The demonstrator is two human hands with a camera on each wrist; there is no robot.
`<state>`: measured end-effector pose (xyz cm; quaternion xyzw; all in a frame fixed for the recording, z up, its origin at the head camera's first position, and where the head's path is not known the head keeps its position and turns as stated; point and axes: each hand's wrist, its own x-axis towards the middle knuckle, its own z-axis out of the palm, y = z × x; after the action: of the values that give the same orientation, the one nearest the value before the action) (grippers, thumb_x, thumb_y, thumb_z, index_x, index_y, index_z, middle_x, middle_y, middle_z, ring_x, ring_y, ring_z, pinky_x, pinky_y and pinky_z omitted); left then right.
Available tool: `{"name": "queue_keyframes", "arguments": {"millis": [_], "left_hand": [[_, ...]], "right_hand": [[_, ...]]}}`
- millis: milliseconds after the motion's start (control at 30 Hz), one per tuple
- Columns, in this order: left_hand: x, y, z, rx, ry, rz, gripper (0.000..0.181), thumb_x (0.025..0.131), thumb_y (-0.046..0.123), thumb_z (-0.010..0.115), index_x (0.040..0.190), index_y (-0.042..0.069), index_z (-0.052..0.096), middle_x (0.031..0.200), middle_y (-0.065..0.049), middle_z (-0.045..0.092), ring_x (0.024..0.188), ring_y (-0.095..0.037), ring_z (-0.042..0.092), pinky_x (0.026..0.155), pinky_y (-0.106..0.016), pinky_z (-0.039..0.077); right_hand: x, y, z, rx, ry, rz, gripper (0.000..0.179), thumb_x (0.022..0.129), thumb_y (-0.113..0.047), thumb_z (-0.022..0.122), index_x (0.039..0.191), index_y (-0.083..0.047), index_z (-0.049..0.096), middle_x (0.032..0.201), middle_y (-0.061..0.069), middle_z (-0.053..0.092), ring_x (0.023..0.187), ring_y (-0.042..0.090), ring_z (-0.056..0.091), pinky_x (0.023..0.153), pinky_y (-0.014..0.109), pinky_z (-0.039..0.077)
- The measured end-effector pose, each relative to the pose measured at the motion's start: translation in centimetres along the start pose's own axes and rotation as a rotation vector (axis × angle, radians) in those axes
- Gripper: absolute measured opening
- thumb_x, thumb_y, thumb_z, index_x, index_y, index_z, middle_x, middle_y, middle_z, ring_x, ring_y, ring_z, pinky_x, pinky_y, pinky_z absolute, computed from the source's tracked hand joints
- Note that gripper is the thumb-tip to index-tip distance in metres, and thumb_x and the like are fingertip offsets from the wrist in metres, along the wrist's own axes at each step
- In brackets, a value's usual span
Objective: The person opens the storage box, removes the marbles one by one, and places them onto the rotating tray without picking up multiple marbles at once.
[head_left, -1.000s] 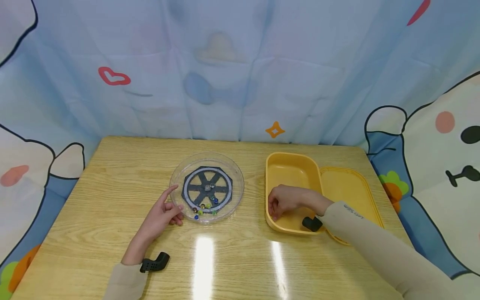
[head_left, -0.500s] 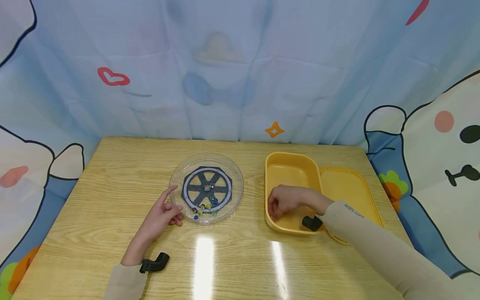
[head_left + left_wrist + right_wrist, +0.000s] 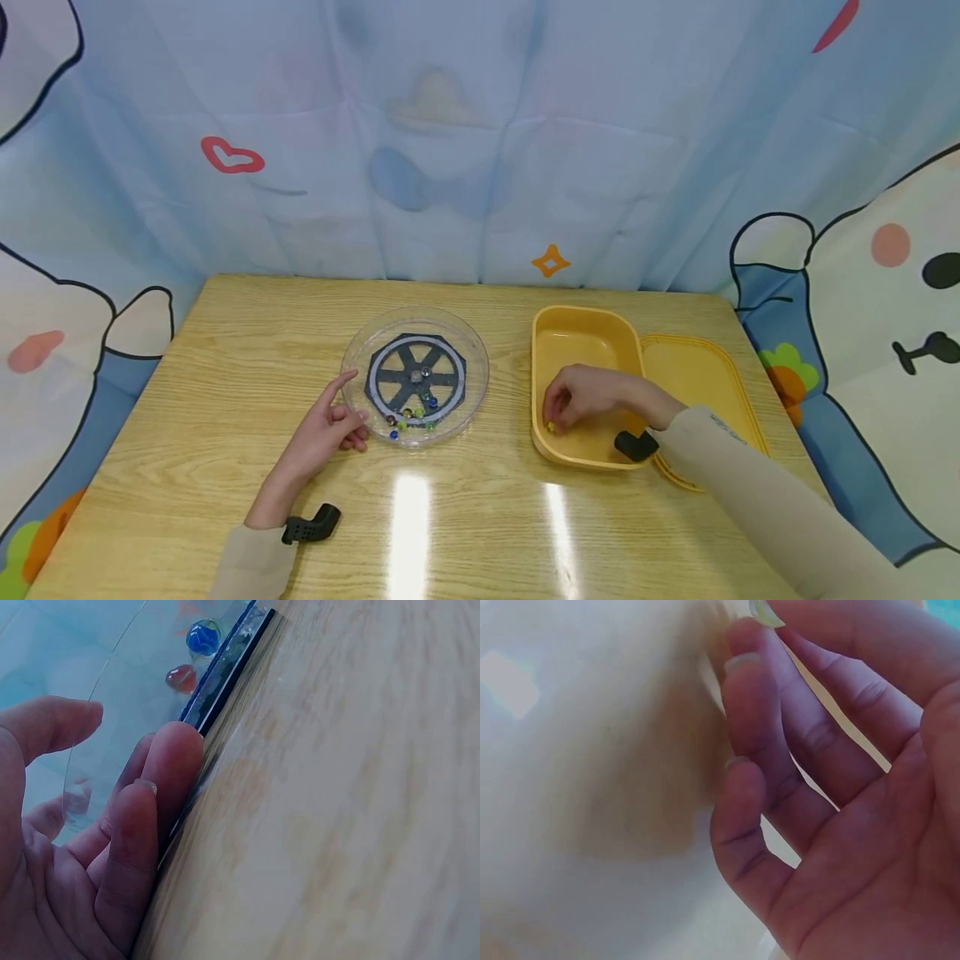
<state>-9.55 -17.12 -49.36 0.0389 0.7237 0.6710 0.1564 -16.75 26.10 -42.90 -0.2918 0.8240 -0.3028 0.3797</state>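
A round clear dish (image 3: pixel 476 350) lies left of centre, with a dark six-spoked wheel pattern (image 3: pixel 408 357) in its middle. Several small glass marbles (image 3: pixel 402 426) sit in it, mostly toward its near side; a blue marble (image 3: pixel 203 637) and a reddish marble (image 3: pixel 181 679) show through its wall in the left wrist view. My left hand (image 3: pixel 318 433) rests at the dish's left rim, fingers relaxed. Inside the yellow box (image 3: pixel 588 327), my right hand (image 3: pixel 577 400) pinches a small yellow marble (image 3: pixel 551 427) low over the bottom. The right wrist view shows only a yellow-green sliver of it by the fingertips.
A flat yellow lid (image 3: pixel 690 375) lies on the wooden table (image 3: pixel 262 333), partly under the box's right side and the right forearm. Behind the table hangs a blue cartoon curtain (image 3: pixel 450 167). Black wrist cameras are strapped to both wrists.
My right hand has shifted slightly to the right and up inside the box, and a yellow marble now shows at its fingertips. The left hand and dish stay as they were.
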Motion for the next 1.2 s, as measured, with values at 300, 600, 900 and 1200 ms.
{"name": "queue_keyframes", "arguments": {"millis": [300,600,900,1200], "left_hand": [[-0.1,0.1,-0.1,0.011,0.010,0.006,0.068,0.101,0.011,0.059,0.159,0.018,0.022,0.083,-0.020,0.066,0.067,-0.026,0.068,0.063,-0.032,0.056],[0.1,0.0,0.0,0.020,0.019,-0.004,0.067,0.102,0.010,0.058,0.158,0.021,0.024,0.082,-0.019,0.065,0.068,-0.027,0.067,0.063,-0.032,0.055],[0.0,0.0,0.0,0.018,0.011,0.004,0.068,0.102,0.013,0.059,0.158,0.020,0.023,0.083,-0.021,0.065,0.069,-0.028,0.067,0.064,-0.032,0.055],[0.0,-0.2,0.0,0.018,0.012,0.001,0.067,0.102,0.014,0.059,0.158,0.020,0.024,0.084,-0.022,0.064,0.069,-0.028,0.067,0.065,-0.033,0.056]], "right_hand": [[-1.6,-0.6,-1.0,-0.020,0.178,-0.074,0.007,0.088,-0.009,0.076,0.095,-0.006,0.075,0.085,-0.003,0.071,0.075,0.013,0.063,0.071,0.028,0.053],[-2.4,-2.7,-1.1,-0.016,0.446,-0.083,0.011,0.092,-0.012,0.073,0.101,-0.007,0.074,0.092,-0.002,0.070,0.076,0.019,0.058,0.066,0.028,0.049],[0.3,-7.2,0.8,-0.106,0.700,-0.087,0.012,0.092,-0.014,0.074,0.103,-0.013,0.076,0.095,-0.005,0.070,0.082,0.015,0.061,0.065,0.031,0.049],[4.8,-10.1,2.6,-0.118,0.723,-0.145,0.012,0.091,-0.012,0.074,0.102,-0.011,0.077,0.099,-0.002,0.072,0.085,0.013,0.062,0.064,0.032,0.048]]}}
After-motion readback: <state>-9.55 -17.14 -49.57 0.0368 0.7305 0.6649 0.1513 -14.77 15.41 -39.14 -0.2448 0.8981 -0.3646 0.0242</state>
